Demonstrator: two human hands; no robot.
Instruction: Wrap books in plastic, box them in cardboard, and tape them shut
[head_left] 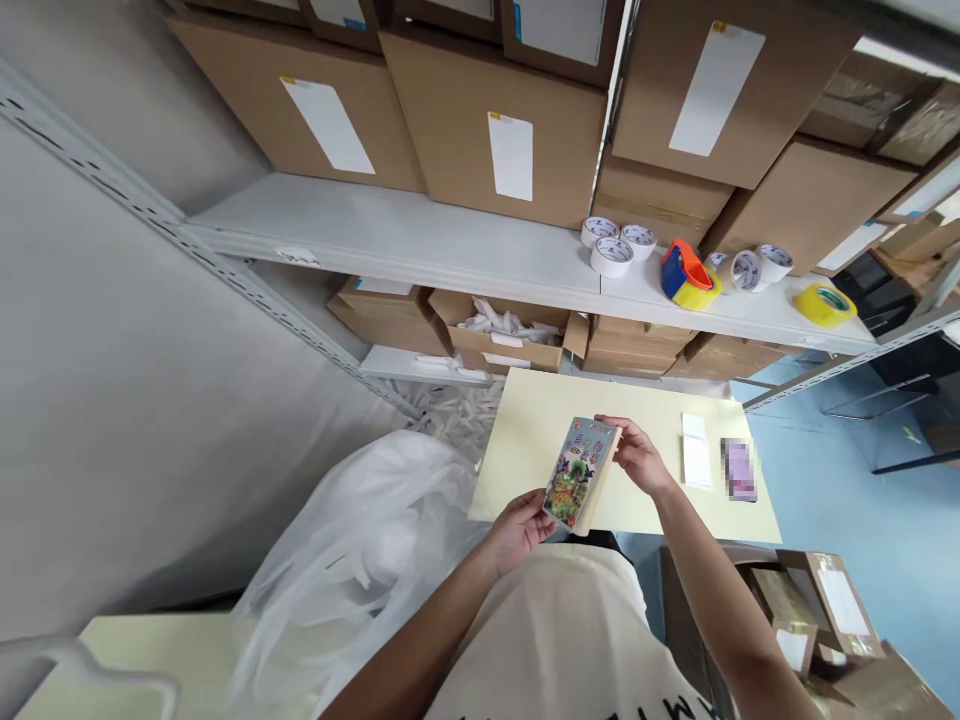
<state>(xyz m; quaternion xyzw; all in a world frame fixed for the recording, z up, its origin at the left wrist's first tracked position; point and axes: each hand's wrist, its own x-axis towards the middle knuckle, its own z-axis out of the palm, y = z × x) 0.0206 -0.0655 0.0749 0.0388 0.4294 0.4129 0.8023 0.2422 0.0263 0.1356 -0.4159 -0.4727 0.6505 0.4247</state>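
A small paperback book with a colourful illustrated cover is held up over the pale yellow table, tilted, its cover facing me. My left hand grips its lower left corner, thumb and fingers closed on the edge. At the upper right, my right hand is closed on the book's top corner and page side. To the right on the table lie a white pad or stack of labels and a purple item, blurred out in the picture.
Cardboard boxes fill the grey shelf ahead, with white tape rolls, a tape dispenser and yellow tape along its edge. A big translucent plastic bag stands at left. More boxes are piled at lower right.
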